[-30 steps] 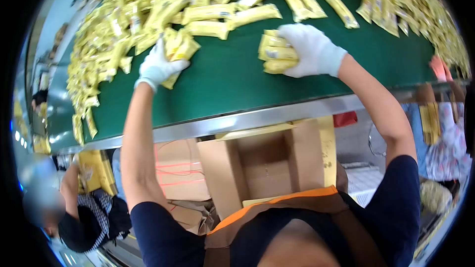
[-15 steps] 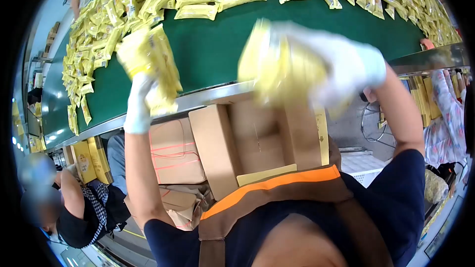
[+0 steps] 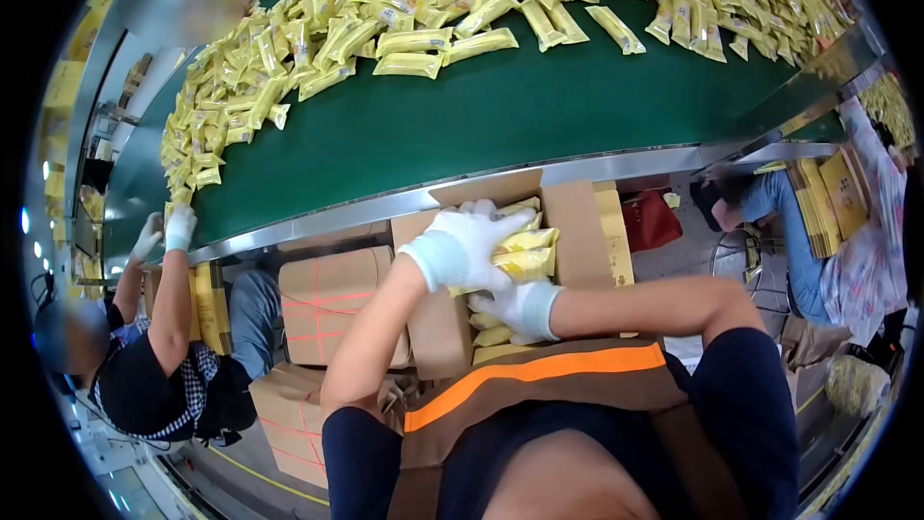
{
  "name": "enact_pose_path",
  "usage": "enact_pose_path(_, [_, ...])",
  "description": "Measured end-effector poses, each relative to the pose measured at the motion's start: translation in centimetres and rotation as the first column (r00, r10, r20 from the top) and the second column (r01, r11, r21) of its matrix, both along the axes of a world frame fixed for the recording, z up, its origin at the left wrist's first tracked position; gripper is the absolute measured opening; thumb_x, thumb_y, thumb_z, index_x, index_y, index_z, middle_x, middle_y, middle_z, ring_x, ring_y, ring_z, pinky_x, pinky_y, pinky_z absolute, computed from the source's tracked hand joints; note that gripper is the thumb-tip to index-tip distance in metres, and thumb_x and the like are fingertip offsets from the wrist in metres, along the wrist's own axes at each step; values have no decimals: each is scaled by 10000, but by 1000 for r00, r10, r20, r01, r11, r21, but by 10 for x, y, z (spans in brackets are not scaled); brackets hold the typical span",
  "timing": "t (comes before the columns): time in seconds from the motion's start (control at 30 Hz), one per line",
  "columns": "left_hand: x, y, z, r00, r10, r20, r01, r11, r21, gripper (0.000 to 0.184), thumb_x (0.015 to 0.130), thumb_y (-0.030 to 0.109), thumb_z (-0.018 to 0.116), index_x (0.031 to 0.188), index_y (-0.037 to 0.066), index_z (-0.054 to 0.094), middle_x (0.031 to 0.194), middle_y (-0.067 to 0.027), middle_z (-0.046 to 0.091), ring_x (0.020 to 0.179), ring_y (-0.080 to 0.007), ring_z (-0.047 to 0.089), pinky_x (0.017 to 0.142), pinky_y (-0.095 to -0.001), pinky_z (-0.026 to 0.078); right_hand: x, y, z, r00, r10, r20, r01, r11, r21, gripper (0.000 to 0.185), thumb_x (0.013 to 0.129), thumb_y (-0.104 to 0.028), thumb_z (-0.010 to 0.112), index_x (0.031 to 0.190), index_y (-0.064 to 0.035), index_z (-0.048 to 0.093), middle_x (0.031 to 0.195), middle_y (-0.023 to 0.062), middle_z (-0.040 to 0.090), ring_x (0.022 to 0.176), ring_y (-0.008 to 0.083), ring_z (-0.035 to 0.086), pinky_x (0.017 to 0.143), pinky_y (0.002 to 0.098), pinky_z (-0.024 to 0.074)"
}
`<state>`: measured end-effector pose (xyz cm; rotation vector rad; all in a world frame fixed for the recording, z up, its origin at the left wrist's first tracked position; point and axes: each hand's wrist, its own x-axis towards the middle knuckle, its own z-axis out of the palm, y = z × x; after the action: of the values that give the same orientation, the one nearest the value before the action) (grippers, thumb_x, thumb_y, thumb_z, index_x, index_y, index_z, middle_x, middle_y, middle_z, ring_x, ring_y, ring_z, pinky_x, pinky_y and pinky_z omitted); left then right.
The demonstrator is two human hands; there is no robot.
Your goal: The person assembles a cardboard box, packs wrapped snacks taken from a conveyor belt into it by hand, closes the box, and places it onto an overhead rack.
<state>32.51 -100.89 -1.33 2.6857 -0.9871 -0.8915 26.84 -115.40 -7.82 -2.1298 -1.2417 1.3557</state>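
Both my hands, in white knitted gloves, are inside an open cardboard box (image 3: 575, 231) below the belt's edge. My left hand (image 3: 467, 248) is curled over a bundle of yellow wrapped packets (image 3: 527, 255), gripping their left side. My right hand (image 3: 520, 310) is just below it, against the near end of the same packets, its fingers pointing left and partly hidden. More yellow packets (image 3: 493, 335) lie in the box beneath my right hand.
A green conveyor belt (image 3: 414, 140) with a metal edge carries a large heap of yellow packets (image 3: 423, 0). Red-strapped cartons (image 3: 332, 303) stand left of the box. A co-worker (image 3: 144, 356) on the left reaches to the belt; another person's leg (image 3: 804, 260) is at right.
Both my hands have come down from above the belt into the box, with the bundles of yellow packets now in it. The left co-worker's hands have come to the belt edge.
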Motion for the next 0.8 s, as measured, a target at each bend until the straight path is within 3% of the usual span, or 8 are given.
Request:
enact_pose_path(0.03, [-1,-3,-3,1000,18,-10,-19,1000,-4,978,666,517,710,1525,244,332,1256,-239,541,1129,-415,570,927,-460,492,-1,-1,9,1000,-8,8,8,998,-64,766,804,-195,637,1504,-118,336,1431,219,467,1325,338,464,1091,444,375])
enact_pose_path(0.13, [9,-3,-2,990,74,-121,-87,991,-106,964,691,499,713,1531,226,325,1245,-229,543,1139,-412,567,941,-437,485,13,-3,-14,996,-47,-80,63,977,205,641,831,-186,594,1453,-144,444,1388,170,532,1288,331,505,1082,435,384])
enact_pose_path(0.27, [20,9,-3,887,76,-456,-277,878,-391,952,733,424,720,1536,129,304,1308,-203,522,1193,-381,551,1001,-406,449,18,2,-50,973,-202,-109,193,977,-89,574,872,-228,593,1424,-148,460,1360,149,556,1272,338,506,1083,434,381])
enact_pose_path(0.33, [13,9,-7,952,23,-306,-125,940,-317,957,729,428,721,1539,138,299,1338,-203,507,1223,-385,530,1007,-419,445,16,-2,-37,987,-110,-116,103,992,-67,611,902,-307,574,1471,-183,388,1346,154,556,1229,337,524,1058,423,401])
enact_pose_path(0.4, [5,4,-7,973,55,-223,-106,969,-224,954,693,463,726,1521,182,342,1326,-201,509,1222,-391,519,1012,-431,441,3,-6,-45,958,-58,282,3,982,190,501,962,-358,480,1420,-155,465,1407,160,502,1299,366,462,1105,463,342])
enact_pose_path(0.5, [1,-17,-4,994,54,-96,-56,998,-12,929,659,497,720,1485,217,401,1286,-205,521,1177,-403,531,1006,-418,445,9,-13,-29,994,69,80,-71,997,22,495,1009,-418,343,1409,-169,496,1418,163,491,1322,373,447,1114,483,324])
enact_pose_path(0.53, [-2,-13,-20,999,37,-7,-38,996,-85,911,634,517,718,1456,243,439,1242,-199,532,1143,-392,543,1001,-430,441,10,-14,-26,997,81,17,-80,996,-50,510,1021,-441,296,1414,-183,494,1417,166,492,1321,369,450,1112,484,324])
enact_pose_path(0.8, [-19,-43,-51,973,-14,231,-14,993,120,839,674,422,753,1446,276,457,1206,-189,538,1150,-363,535,948,-471,444,-10,-5,-74,933,-358,32,354,931,87,608,952,-497,463,1430,-123,433,1374,211,530,1196,365,553,1064,438,400])
